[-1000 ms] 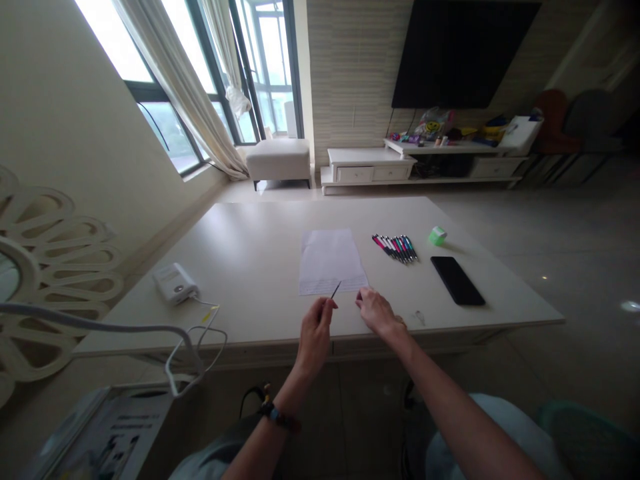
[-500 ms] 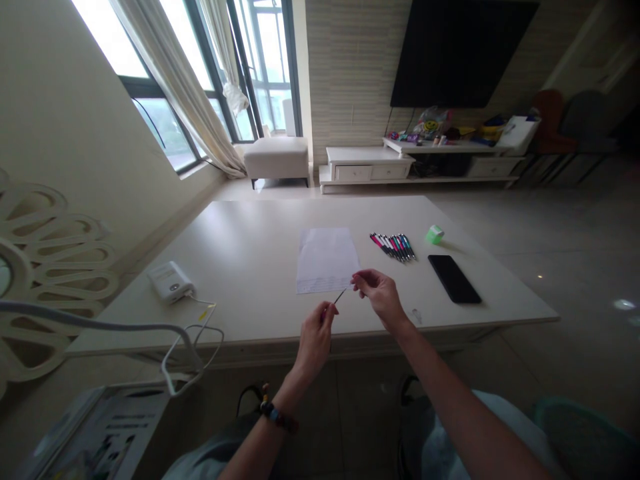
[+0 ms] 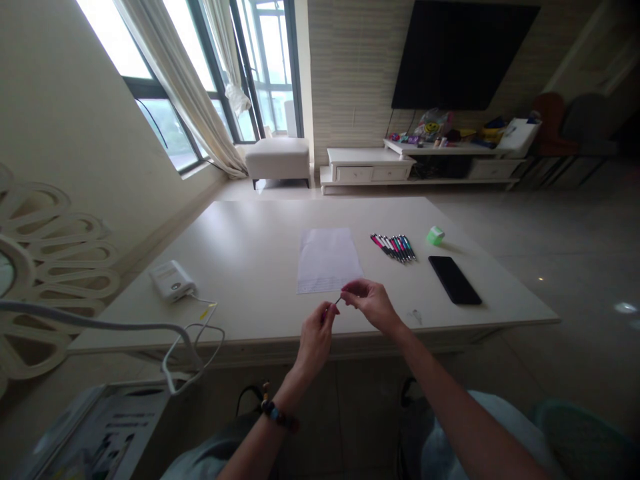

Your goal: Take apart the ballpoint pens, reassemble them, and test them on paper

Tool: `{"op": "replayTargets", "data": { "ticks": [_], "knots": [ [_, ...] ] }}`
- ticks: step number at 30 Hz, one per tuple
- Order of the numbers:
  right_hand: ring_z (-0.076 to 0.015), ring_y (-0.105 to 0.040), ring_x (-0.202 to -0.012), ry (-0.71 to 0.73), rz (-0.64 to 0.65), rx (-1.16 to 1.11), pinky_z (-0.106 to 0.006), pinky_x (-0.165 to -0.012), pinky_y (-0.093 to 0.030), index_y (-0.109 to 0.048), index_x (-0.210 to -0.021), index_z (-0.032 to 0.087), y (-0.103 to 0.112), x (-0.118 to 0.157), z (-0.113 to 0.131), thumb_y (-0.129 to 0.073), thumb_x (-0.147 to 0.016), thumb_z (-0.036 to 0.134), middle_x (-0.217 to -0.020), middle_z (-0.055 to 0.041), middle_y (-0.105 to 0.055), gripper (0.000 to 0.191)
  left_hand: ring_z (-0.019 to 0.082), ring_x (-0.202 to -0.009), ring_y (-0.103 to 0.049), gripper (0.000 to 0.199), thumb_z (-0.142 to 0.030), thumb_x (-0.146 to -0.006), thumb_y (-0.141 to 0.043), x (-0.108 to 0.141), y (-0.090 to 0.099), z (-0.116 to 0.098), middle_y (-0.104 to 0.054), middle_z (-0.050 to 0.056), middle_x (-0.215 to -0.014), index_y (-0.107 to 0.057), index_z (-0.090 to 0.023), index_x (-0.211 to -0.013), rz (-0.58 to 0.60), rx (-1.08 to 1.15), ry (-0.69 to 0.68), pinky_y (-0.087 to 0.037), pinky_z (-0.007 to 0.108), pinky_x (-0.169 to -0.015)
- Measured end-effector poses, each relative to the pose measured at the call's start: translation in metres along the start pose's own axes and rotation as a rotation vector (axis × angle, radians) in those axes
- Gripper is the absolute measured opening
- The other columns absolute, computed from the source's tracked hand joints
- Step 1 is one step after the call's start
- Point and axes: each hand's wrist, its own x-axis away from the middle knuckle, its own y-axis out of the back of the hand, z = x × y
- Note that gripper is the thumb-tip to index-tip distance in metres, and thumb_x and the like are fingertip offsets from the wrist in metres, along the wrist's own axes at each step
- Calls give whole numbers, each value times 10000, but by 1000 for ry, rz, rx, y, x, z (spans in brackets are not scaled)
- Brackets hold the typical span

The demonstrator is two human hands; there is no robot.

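My left hand [image 3: 316,333] is closed around a slim dark rod like a pen refill [image 3: 338,300], which points up and to the right out of the fingers. At the rod's upper end, the thumb and fingers of my right hand [image 3: 373,303] are pinched together; what they hold, if anything, is too small to make out. Both hands are over the near edge of the table, just below a white sheet of paper [image 3: 330,257] with lines of writing along its bottom. To the right of the sheet, several pens [image 3: 393,247] lie side by side in a row.
On the white table [image 3: 250,267], a black phone [image 3: 454,280] and a small green container [image 3: 435,235] lie to the right. A small clear item [image 3: 415,316] is near the front edge. A white box-shaped device [image 3: 173,281] with a cable [image 3: 207,313] stands at the left.
My right hand has moved down and left, bringing its fingertips to the tip of the rod. My left hand has stayed almost in place.
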Motion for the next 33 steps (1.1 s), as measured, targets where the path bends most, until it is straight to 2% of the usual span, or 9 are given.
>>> {"op": "replayTargets", "data": {
  "ticks": [2,4,6,9,15,20,23,27,33],
  "knots": [
    [-163,-629,-662,-26,42,31,-260,-544,-470,-629,-958,145,8,-2,-3,-722,-642,428,-766,-54,-686,434,108,-543,-331,371,-505,-874,-373,0,0,0,-339,-53,-567,-547,-189,-786,-1,2,2,-250,222,-527],
    [-168,-632,-676,-63,-17,196,-270,-569,-472,-616,-992,142,23,-5,-8,-711,-663,397,-795,-62,-685,426,109,-540,-333,371,-505,-875,-371,-1,1,0,-340,-54,-564,-546,-189,-790,-5,3,6,-246,222,-523],
    [-172,-619,-668,-124,-163,519,-288,-608,-463,-632,-840,150,38,-8,-16,-683,-697,371,-755,-66,-673,268,109,-536,-331,368,-503,-874,-376,-1,2,0,-334,-56,-558,-546,-190,-786,-10,3,12,-240,224,-518],
    [-204,-616,-712,-215,-186,881,-298,-618,-435,-606,-734,168,52,-10,-30,-679,-702,384,-760,-79,-665,231,108,-533,-325,361,-500,-872,-384,-2,4,0,-325,-58,-556,-547,-191,-782,-11,4,20,-236,226,-516],
    [-221,-629,-841,-278,-146,1033,-283,-702,-426,-590,-787,160,47,-12,-53,-622,-747,245,-859,-104,-672,99,109,-538,-327,361,-491,-881,-375,-3,4,2,-329,-56,-560,-550,-189,-791,-12,-1,13,-235,229,-521],
    [-230,-633,-827,-301,-218,881,-307,-711,-449,-559,-1060,126,48,-13,-52,-571,-762,175,-871,-123,-669,303,107,-533,-327,354,-487,-879,-381,-4,3,5,-330,-58,-556,-549,-190,-786,-3,-11,16,-230,228,-517],
    [-187,-635,-737,-154,-223,471,-288,-631,-488,-511,-1168,146,45,-13,-38,-542,-794,246,-843,-73,-653,388,105,-534,-329,351,-484,-878,-380,-5,2,5,-338,-57,-558,-549,-190,-787,2,-22,17,-230,227,-519],
    [-179,-635,-718,77,-229,-40,-261,-532,-510,-503,-1145,168,36,-8,-14,-588,-784,379,-817,-43,-629,426,104,-538,-331,349,-478,-875,-379,-7,-1,5,-343,-58,-559,-550,-189,-780,11,-35,10,-237,221,-526],
    [-182,-632,-735,183,-264,-150,-262,-523,-518,-524,-1090,198,25,1,-1,-650,-762,374,-790,-23,-612,393,104,-547,-343,341,-468,-875,-379,-9,-4,6,-351,-58,-562,-551,-190,-780,30,-42,4,-251,215,-537]
  ]
}}
